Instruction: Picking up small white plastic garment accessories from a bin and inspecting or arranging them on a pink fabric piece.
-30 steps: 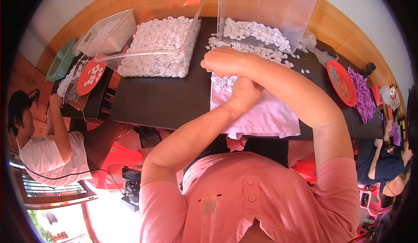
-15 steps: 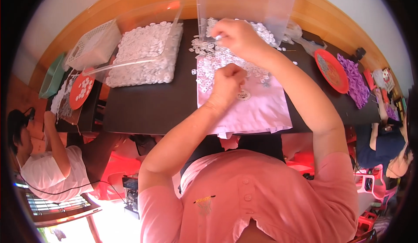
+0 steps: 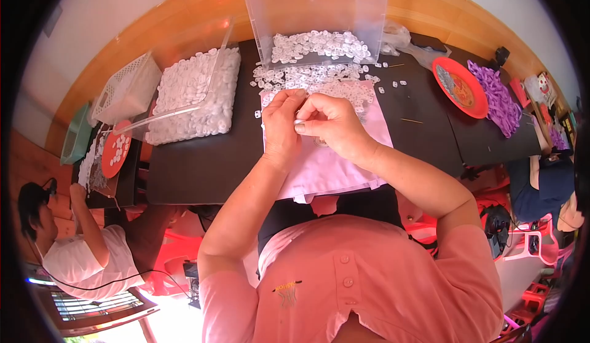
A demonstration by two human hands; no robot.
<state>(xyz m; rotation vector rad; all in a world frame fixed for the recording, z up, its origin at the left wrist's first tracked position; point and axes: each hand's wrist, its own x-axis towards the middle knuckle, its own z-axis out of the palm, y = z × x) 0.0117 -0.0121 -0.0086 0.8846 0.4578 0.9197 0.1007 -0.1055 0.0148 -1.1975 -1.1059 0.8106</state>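
Observation:
My left hand (image 3: 281,120) and my right hand (image 3: 329,122) meet over a pale pink cloth (image 3: 329,162) spread on the black table (image 3: 203,165). The fingertips of both hands pinch a small white plastic piece (image 3: 299,120) between them. Just beyond my hands lies a loose heap of small white pieces (image 3: 313,80), spilling from a clear plastic bin (image 3: 319,23) tipped toward me.
A second clear bin full of white pieces (image 3: 193,94) stands to the left, with a white basket (image 3: 126,88) behind it. A red plate (image 3: 460,87) and purple pieces (image 3: 495,97) lie at the right. One person sits at the lower left (image 3: 80,251), another at the right edge (image 3: 547,183).
My right hand has drawn back from the heap to the left hand, and both now pinch one small piece together. The view has shifted slightly.

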